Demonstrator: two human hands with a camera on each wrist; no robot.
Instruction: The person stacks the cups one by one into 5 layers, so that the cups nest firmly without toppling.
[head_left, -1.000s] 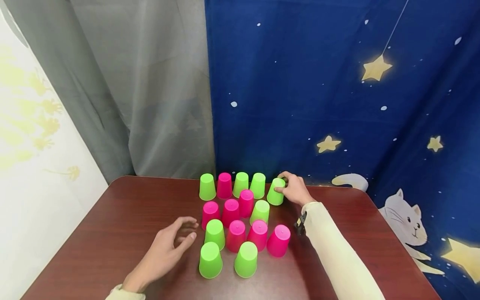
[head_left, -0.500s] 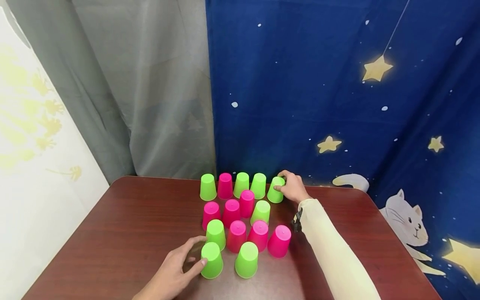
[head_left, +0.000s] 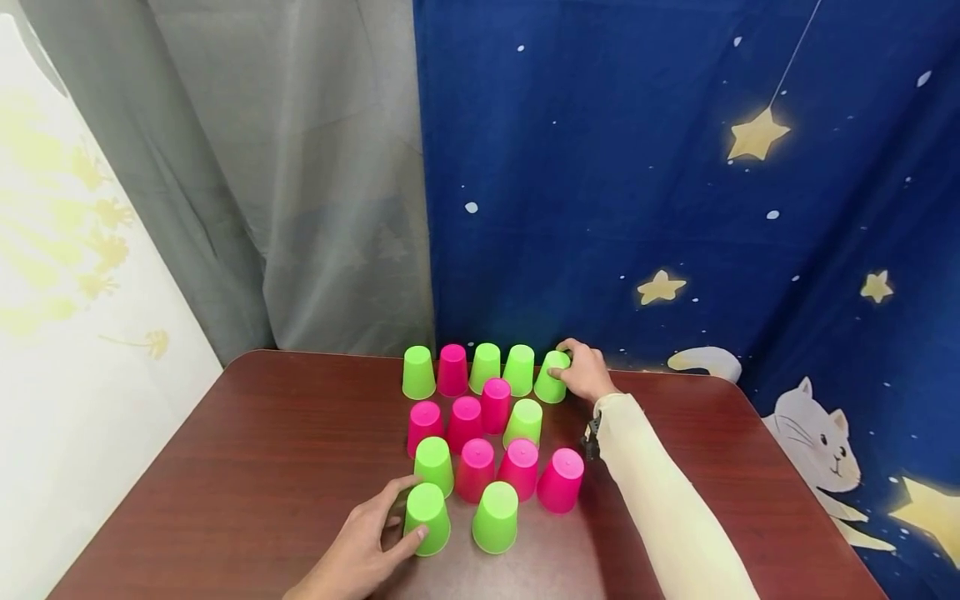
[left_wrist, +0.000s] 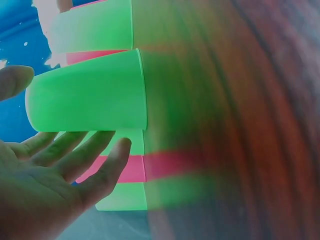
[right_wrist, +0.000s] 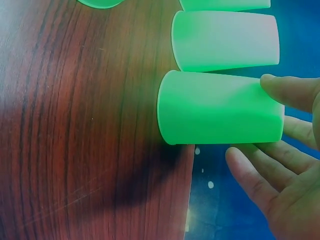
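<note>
Several green and pink plastic cups stand upside down on the table in loose rows. In the head view, my left hand [head_left: 363, 533] reaches round the front-left green cup [head_left: 426, 517], thumb at its near side and fingers at its far left. The left wrist view shows this green cup [left_wrist: 90, 95] between thumb and fingers. At the right end of the back row, my right hand [head_left: 591, 375] holds a green cup [head_left: 550, 388], thumb on its near side. In the right wrist view, that green cup [right_wrist: 220, 110] stands a small gap from the neighbouring green cup [right_wrist: 227, 40].
Another green cup [head_left: 495, 518] stands to the right of the left hand's cup. Behind it is a row with pink cups [head_left: 517, 471]. The wooden table [head_left: 247, 467] ends at a grey curtain [head_left: 337, 208] and a blue starry curtain [head_left: 562, 167].
My left hand has come forward and right from beside the cups to the front-left green cup. My right hand has shifted its green cup slightly back, closer in line with the back row.
</note>
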